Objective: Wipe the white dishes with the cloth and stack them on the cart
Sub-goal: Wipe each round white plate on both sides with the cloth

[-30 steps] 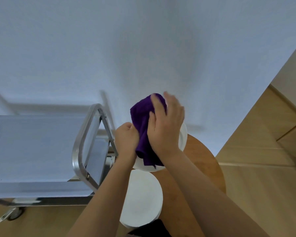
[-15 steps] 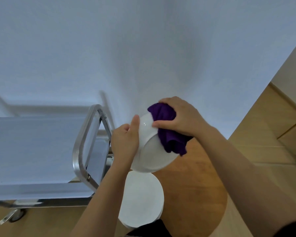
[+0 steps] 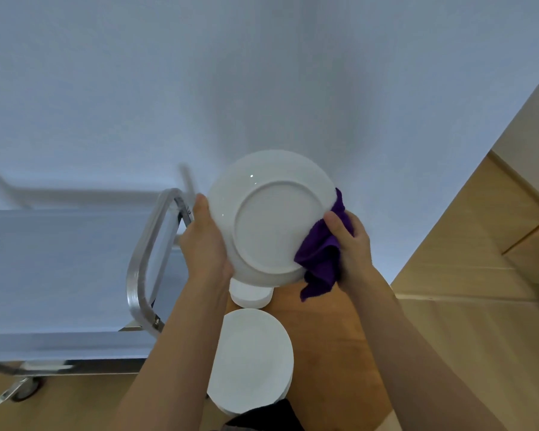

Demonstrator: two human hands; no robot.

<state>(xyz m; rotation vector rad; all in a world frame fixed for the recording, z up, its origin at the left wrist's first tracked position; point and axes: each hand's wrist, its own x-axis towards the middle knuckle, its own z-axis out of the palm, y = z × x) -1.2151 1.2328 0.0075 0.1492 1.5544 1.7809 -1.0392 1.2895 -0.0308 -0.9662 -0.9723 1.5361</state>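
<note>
I hold a white plate point(image 3: 266, 219) up on edge, its underside with the foot ring facing me. My left hand point(image 3: 204, 244) grips its left rim. My right hand point(image 3: 350, 244) holds a purple cloth point(image 3: 322, 259) against the plate's right rim, thumb on top of the cloth. Under the plate, on a round wooden table point(image 3: 330, 337), lie a stack of white plates point(image 3: 251, 359) and a smaller white stack point(image 3: 251, 295), partly hidden by the raised plate. The steel cart point(image 3: 44, 275) stands to the left.
The cart's upright steel handle point(image 3: 143, 259) is close to my left wrist. One cart wheel point(image 3: 22, 388) shows at lower left. A pale wall fills the background. Wooden flooring runs along the right side.
The plate has been turned so its underside faces me and lifted higher. My right hand with the cloth has shifted from the plate's face to its right rim.
</note>
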